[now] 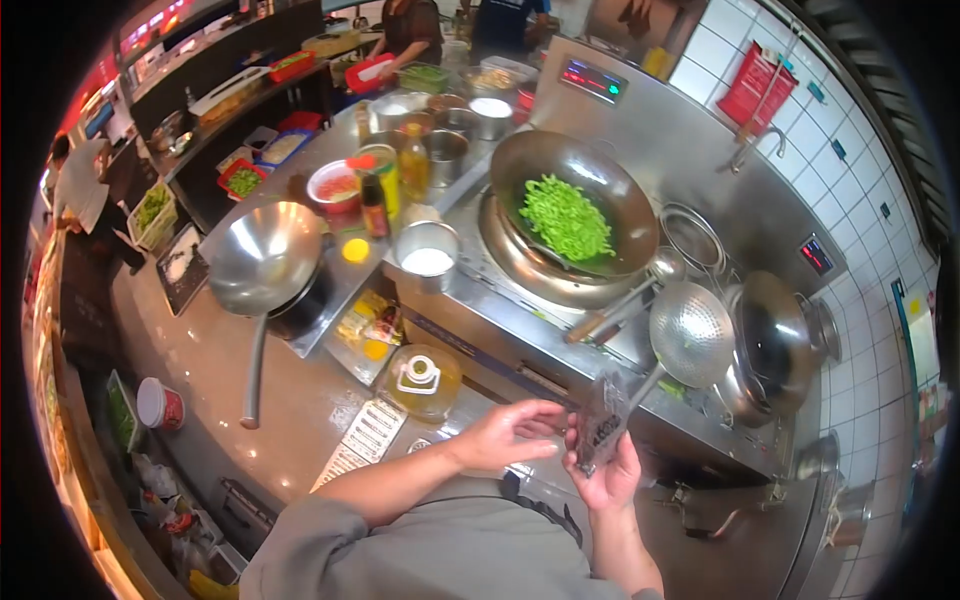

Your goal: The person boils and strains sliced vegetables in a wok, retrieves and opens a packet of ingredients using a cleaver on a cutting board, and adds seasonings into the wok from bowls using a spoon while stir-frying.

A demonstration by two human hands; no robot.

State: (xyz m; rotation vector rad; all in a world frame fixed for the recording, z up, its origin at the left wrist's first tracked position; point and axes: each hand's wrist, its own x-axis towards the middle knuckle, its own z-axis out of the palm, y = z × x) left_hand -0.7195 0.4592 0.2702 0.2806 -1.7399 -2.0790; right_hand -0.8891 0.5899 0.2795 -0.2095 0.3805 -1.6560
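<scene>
My right hand (608, 472) is closed around a dark flat packet (603, 425) with a shiny, plastic-looking surface and black markings. It is held upright in front of my body; what is inside cannot be made out. My left hand (512, 434) is just to its left, fingers spread and curved toward it, with nothing in them. Beyond my hands, a perforated skimmer (690, 335) rests on the stove edge, its handle running down behind the packet. Chopped green vegetables (566, 218) lie in a tilted wok (515, 160) on the burner.
A second wok (775, 335) stands at the right. Left of the stove are a steel pan (265, 255) with its handle jutting out, a pot of white granules (427, 250), bottles and a red-rimmed bowl (333, 187). An oil jug (420, 383) stands low ahead. Other people work at the back.
</scene>
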